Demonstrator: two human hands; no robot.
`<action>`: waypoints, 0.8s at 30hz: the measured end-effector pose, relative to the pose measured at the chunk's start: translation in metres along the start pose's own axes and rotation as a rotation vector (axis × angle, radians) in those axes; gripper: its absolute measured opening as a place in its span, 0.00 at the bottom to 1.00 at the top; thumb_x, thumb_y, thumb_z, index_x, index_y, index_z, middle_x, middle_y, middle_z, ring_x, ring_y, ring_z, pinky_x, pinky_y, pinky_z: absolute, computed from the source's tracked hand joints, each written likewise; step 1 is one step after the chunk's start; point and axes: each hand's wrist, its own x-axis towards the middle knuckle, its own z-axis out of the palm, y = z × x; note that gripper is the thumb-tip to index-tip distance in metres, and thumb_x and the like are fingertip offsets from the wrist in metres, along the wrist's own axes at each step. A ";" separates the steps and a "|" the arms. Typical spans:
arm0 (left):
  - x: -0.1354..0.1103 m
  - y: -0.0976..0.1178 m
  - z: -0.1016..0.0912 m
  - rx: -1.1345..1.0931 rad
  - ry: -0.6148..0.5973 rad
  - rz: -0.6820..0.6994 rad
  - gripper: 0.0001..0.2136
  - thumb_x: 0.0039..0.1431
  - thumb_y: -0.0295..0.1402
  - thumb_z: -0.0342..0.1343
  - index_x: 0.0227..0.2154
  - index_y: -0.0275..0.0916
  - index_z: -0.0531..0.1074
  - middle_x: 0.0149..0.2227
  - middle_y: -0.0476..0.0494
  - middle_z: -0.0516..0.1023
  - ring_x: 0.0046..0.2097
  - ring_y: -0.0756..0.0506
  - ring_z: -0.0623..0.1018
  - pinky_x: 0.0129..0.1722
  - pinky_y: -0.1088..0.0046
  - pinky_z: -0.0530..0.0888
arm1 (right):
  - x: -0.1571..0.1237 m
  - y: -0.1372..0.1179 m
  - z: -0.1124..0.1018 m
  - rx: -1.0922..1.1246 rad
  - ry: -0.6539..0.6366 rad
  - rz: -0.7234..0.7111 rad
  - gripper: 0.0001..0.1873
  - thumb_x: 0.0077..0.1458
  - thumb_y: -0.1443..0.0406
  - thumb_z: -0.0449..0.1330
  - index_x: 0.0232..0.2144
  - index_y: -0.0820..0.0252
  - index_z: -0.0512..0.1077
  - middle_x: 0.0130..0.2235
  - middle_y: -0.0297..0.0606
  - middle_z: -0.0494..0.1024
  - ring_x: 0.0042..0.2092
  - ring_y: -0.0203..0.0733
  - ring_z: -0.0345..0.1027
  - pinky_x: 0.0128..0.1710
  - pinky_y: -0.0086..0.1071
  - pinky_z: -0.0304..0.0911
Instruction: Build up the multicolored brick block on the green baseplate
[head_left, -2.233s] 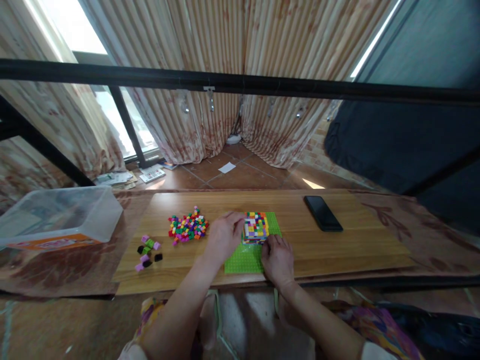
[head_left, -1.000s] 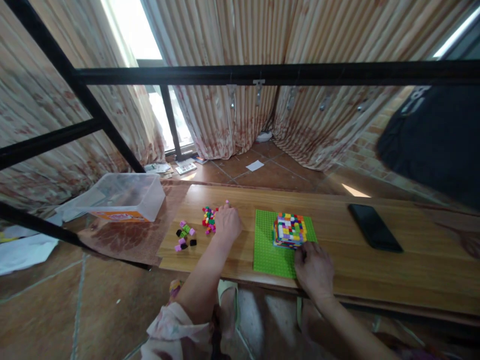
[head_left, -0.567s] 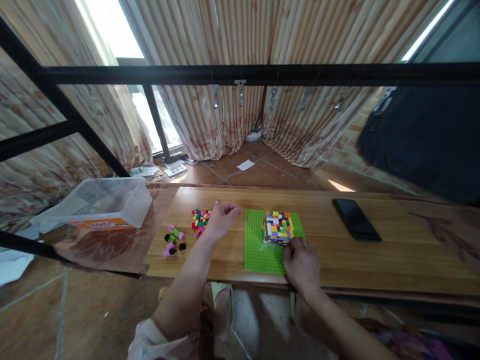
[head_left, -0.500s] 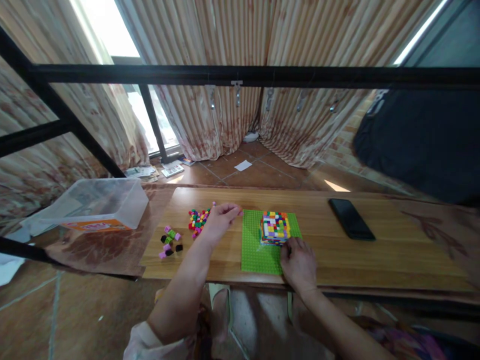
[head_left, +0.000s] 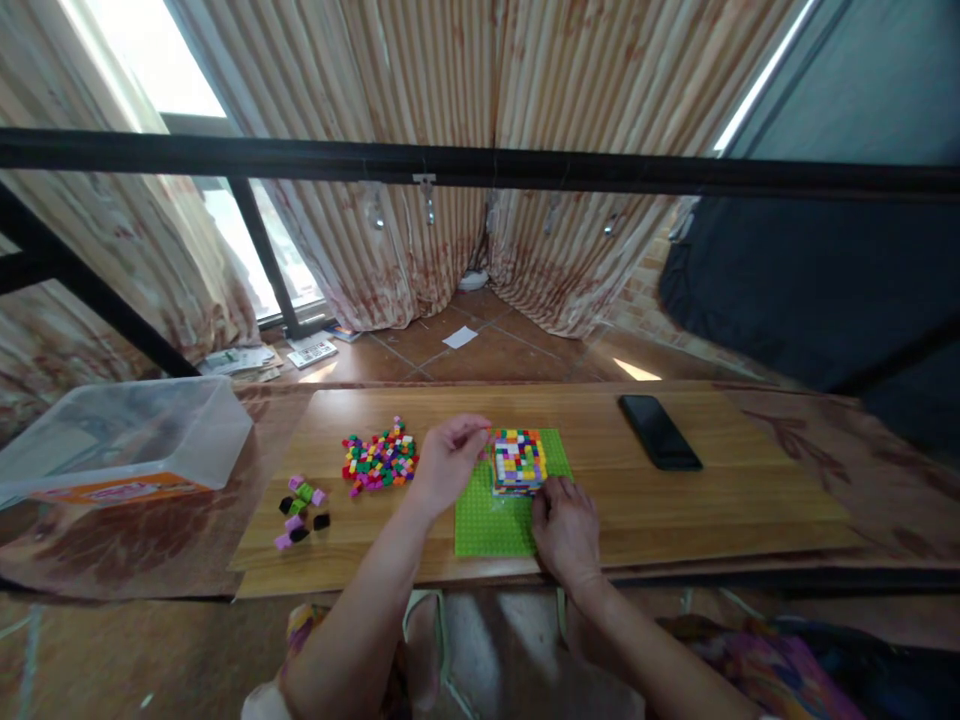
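Note:
A square, multicoloured toy brick build stands on a green baseplate in front of me. My left hand is closed in a pinch at the build's far left corner. Something small and reddish seems to be at its fingertips, too small to name. My right hand rests over the plate's front right part, its curled fingers against the build's near right corner. Part of the plate is hidden under that hand. Left of my left hand lies a pile of small mixed-colour toy bricks.
Nearer the table's left end are several larger pink, green and black bricks. A clear plastic bin with an orange label stands beyond that end. To the right, a black phone lies on the wooden tabletop. A black rail crosses behind.
My left hand has moved right from beside the brick pile to the build's edge, uncovering the pile. My right hand stays at the build's corner. The whole view has shifted as my head turned right.

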 end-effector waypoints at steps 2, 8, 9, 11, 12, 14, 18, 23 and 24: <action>0.000 0.000 0.004 0.170 0.001 0.121 0.07 0.58 0.33 0.55 0.35 0.37 0.76 0.33 0.46 0.80 0.34 0.49 0.77 0.36 0.73 0.73 | 0.000 -0.001 0.000 0.012 -0.005 0.005 0.08 0.58 0.71 0.52 0.31 0.59 0.70 0.34 0.40 0.75 0.39 0.44 0.65 0.39 0.34 0.52; -0.004 0.005 0.017 0.502 0.067 0.357 0.06 0.59 0.29 0.55 0.33 0.41 0.78 0.37 0.47 0.80 0.42 0.48 0.77 0.46 0.70 0.71 | 0.000 -0.002 0.000 0.030 -0.001 0.019 0.09 0.59 0.71 0.51 0.31 0.58 0.70 0.34 0.40 0.75 0.39 0.44 0.65 0.40 0.34 0.52; -0.005 0.005 0.019 0.518 0.075 0.363 0.06 0.59 0.28 0.56 0.33 0.41 0.79 0.37 0.47 0.80 0.42 0.47 0.76 0.47 0.70 0.71 | 0.000 -0.002 0.000 0.033 0.001 0.018 0.09 0.59 0.71 0.51 0.31 0.58 0.70 0.34 0.40 0.75 0.39 0.44 0.65 0.40 0.34 0.52; -0.005 0.005 0.023 0.554 0.088 0.359 0.06 0.58 0.28 0.57 0.33 0.42 0.79 0.36 0.48 0.80 0.42 0.47 0.76 0.47 0.69 0.71 | 0.000 -0.002 0.000 0.037 0.007 0.013 0.08 0.59 0.70 0.51 0.32 0.58 0.70 0.34 0.39 0.75 0.38 0.44 0.65 0.39 0.34 0.52; -0.005 0.005 0.025 0.578 0.091 0.357 0.06 0.58 0.29 0.57 0.33 0.43 0.79 0.36 0.48 0.80 0.42 0.47 0.75 0.47 0.68 0.70 | 0.000 -0.002 0.000 0.038 0.010 0.011 0.08 0.59 0.70 0.51 0.32 0.58 0.70 0.34 0.39 0.75 0.38 0.44 0.65 0.39 0.34 0.52; -0.005 0.004 0.027 0.634 0.087 0.359 0.06 0.59 0.29 0.57 0.33 0.43 0.79 0.36 0.49 0.81 0.42 0.46 0.75 0.48 0.67 0.69 | 0.000 -0.002 0.000 0.036 0.014 0.012 0.08 0.59 0.70 0.52 0.32 0.58 0.70 0.34 0.39 0.75 0.38 0.44 0.65 0.39 0.34 0.52; -0.005 0.006 0.029 0.788 0.054 0.370 0.07 0.61 0.31 0.55 0.33 0.44 0.79 0.37 0.48 0.82 0.42 0.45 0.74 0.48 0.65 0.66 | 0.000 -0.003 -0.002 0.029 0.007 0.013 0.08 0.58 0.71 0.51 0.32 0.58 0.70 0.34 0.39 0.75 0.38 0.45 0.65 0.40 0.34 0.52; -0.006 0.004 0.032 0.972 0.018 0.427 0.10 0.63 0.33 0.51 0.33 0.45 0.78 0.34 0.48 0.82 0.41 0.44 0.73 0.49 0.62 0.62 | 0.000 -0.003 -0.002 0.027 0.005 0.013 0.08 0.59 0.70 0.51 0.31 0.58 0.70 0.35 0.40 0.75 0.39 0.45 0.65 0.40 0.34 0.52; -0.006 0.003 0.033 0.990 0.010 0.438 0.11 0.64 0.33 0.51 0.32 0.44 0.78 0.33 0.48 0.82 0.41 0.44 0.73 0.49 0.62 0.62 | 0.000 -0.003 -0.002 0.029 0.004 0.014 0.08 0.58 0.71 0.51 0.31 0.58 0.70 0.35 0.40 0.75 0.39 0.45 0.65 0.40 0.34 0.53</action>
